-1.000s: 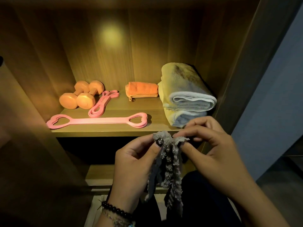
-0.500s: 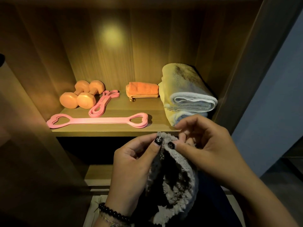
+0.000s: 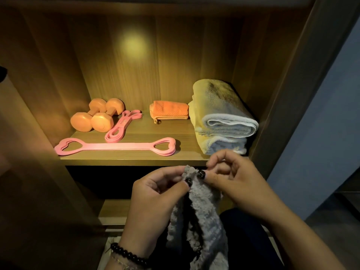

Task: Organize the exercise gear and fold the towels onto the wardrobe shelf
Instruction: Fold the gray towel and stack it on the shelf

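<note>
our left hand (image 3: pixel 155 199) pinches the top edge of a grey fluffy towel (image 3: pixel 202 215) between thumb and curled forefinger, and our right hand (image 3: pixel 233 180) pinches the same edge just beside it, thumb against fingertip, the two dark-painted thumbnails almost touching. the other fingers of both hands are loosely curled and hold nothing else. the cloth hangs down from the two pinches in a narrow, bunched strip, near us and below the front lip of the wardrobe shelf (image 3: pixel 136 160). we judge that we are in the towel-folding step, gathering an edge or corner before the fold; the next move seems to call for drawing the hands apart to spread the cloth flat, then doubling it and carrying it up to the shelf. on that lit shelf, far right, sits a stack of folded pale towels (image 3: pixel 224 117); just left of it lies a small folded orange cloth (image 3: pixel 169 112). at far left two orange dumbbells (image 3: pixel 97 117) lie side by side, a looped pink band (image 3: pixel 122 125) right of them, and a long pink stretch strap with heart-shaped ends (image 3: pixel 115 147) lies along the near edge.
</note>
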A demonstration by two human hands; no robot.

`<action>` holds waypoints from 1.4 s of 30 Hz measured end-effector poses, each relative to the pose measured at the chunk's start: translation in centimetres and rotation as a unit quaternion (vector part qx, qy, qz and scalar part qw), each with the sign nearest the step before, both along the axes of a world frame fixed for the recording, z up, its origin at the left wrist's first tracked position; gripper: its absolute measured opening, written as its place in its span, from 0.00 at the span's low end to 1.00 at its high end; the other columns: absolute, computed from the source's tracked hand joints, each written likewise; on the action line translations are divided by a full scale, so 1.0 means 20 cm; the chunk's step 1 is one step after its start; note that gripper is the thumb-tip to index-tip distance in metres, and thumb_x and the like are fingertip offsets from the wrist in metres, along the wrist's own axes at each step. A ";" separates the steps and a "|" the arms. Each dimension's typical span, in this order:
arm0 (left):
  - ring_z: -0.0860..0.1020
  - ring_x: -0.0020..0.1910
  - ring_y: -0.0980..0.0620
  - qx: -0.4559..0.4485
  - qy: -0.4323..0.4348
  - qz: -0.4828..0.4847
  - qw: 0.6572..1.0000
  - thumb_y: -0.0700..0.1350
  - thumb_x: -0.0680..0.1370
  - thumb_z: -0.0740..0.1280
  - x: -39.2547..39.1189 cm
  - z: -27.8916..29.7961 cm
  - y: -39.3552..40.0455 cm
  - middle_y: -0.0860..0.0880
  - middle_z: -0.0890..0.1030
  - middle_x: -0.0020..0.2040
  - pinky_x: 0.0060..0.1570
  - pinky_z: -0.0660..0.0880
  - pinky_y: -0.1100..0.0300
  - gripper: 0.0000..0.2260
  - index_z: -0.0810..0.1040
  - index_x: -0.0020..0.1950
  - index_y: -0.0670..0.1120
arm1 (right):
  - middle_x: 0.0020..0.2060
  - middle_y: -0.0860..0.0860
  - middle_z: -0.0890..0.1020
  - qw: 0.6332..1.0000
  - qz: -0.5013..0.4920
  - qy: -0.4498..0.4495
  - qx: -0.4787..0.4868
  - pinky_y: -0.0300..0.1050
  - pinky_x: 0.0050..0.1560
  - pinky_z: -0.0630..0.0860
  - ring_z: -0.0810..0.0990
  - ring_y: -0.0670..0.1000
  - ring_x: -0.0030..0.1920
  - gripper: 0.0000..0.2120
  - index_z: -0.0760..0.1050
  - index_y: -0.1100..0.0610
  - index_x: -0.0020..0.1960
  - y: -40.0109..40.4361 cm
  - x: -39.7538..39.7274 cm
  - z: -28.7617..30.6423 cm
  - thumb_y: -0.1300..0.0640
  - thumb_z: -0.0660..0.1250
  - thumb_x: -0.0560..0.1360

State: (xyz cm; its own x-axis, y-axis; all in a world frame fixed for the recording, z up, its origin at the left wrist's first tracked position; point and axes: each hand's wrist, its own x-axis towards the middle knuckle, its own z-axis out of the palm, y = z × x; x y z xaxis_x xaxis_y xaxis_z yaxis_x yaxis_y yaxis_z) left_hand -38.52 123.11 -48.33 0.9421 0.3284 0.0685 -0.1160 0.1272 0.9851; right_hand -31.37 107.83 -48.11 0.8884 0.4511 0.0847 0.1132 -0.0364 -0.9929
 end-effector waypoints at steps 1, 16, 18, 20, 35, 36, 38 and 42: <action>0.83 0.39 0.53 -0.007 0.001 0.010 1.000 0.29 0.70 0.70 0.01 0.01 0.01 0.45 0.85 0.40 0.35 0.78 0.65 0.12 0.84 0.45 0.44 | 0.30 0.50 0.78 0.999 0.035 0.017 -0.003 0.38 0.34 0.73 0.77 0.46 0.32 0.08 0.72 0.62 0.49 -0.01 0.02 -0.03 0.64 0.70 0.72; 0.78 0.48 0.70 0.353 -0.066 0.082 0.930 0.30 0.73 0.67 0.09 0.17 0.38 0.67 0.82 0.44 0.45 0.72 0.77 0.18 0.83 0.44 0.55 | 0.40 0.43 0.76 0.828 0.068 -0.459 -0.316 0.29 0.39 0.65 0.71 0.38 0.38 0.06 0.79 0.55 0.48 0.13 0.19 0.22 0.58 0.72 0.72; 0.79 0.48 0.70 0.333 -0.062 0.103 0.935 0.31 0.73 0.67 0.11 0.18 0.41 0.63 0.83 0.42 0.45 0.72 0.77 0.16 0.84 0.46 0.53 | 0.40 0.49 0.78 0.783 0.073 -0.523 -0.327 0.32 0.39 0.65 0.72 0.43 0.37 0.07 0.80 0.58 0.47 0.18 0.22 0.31 0.62 0.73 0.70; 0.79 0.47 0.69 0.276 -0.063 0.117 0.952 0.31 0.73 0.68 0.12 0.20 0.43 0.59 0.84 0.44 0.43 0.73 0.77 0.13 0.84 0.47 0.49 | 0.41 0.53 0.78 0.757 0.079 -0.558 -0.330 0.40 0.38 0.70 0.73 0.48 0.39 0.06 0.80 0.60 0.46 0.22 0.23 0.40 0.63 0.72 0.69; 0.80 0.38 0.61 0.430 -0.052 0.117 0.894 0.39 0.71 0.74 0.32 0.22 0.55 0.56 0.82 0.37 0.39 0.75 0.72 0.10 0.80 0.42 0.53 | 0.50 0.49 0.73 0.781 0.026 -0.461 -0.421 0.41 0.49 0.73 0.72 0.46 0.51 0.04 0.82 0.54 0.42 0.24 0.30 0.57 0.54 0.74 0.70; 0.80 0.37 0.61 0.446 -0.055 0.113 0.886 0.39 0.71 0.74 0.33 0.22 0.56 0.57 0.82 0.37 0.39 0.75 0.71 0.09 0.80 0.40 0.54 | 0.51 0.50 0.74 0.780 0.018 -0.459 -0.425 0.43 0.51 0.74 0.72 0.47 0.52 0.04 0.82 0.55 0.41 0.24 0.32 0.55 0.54 0.74 0.71; 0.80 0.37 0.59 0.434 -0.065 0.108 0.892 0.41 0.70 0.75 0.35 0.23 0.59 0.55 0.83 0.37 0.40 0.77 0.65 0.08 0.79 0.40 0.52 | 0.52 0.50 0.78 0.794 0.017 -0.434 -0.424 0.45 0.52 0.76 0.75 0.47 0.51 0.06 0.83 0.56 0.42 0.23 0.35 0.54 0.54 0.72 0.72; 0.79 0.36 0.57 0.354 -0.068 0.108 0.927 0.38 0.71 0.75 0.37 0.25 0.66 0.52 0.83 0.37 0.39 0.74 0.65 0.09 0.79 0.42 0.50 | 0.40 0.51 0.85 0.824 0.021 -0.368 -0.431 0.50 0.46 0.80 0.82 0.48 0.41 0.08 0.84 0.57 0.45 0.25 0.39 0.53 0.53 0.73 0.72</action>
State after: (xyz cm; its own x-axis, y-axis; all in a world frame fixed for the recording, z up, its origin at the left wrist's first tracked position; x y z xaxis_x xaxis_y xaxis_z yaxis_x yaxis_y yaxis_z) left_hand -31.16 136.30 -43.33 0.8263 0.3356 0.4523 -0.1929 -0.5858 0.7871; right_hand -23.63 112.85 -37.46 0.7218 0.6545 0.2250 0.6918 -0.6724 -0.2632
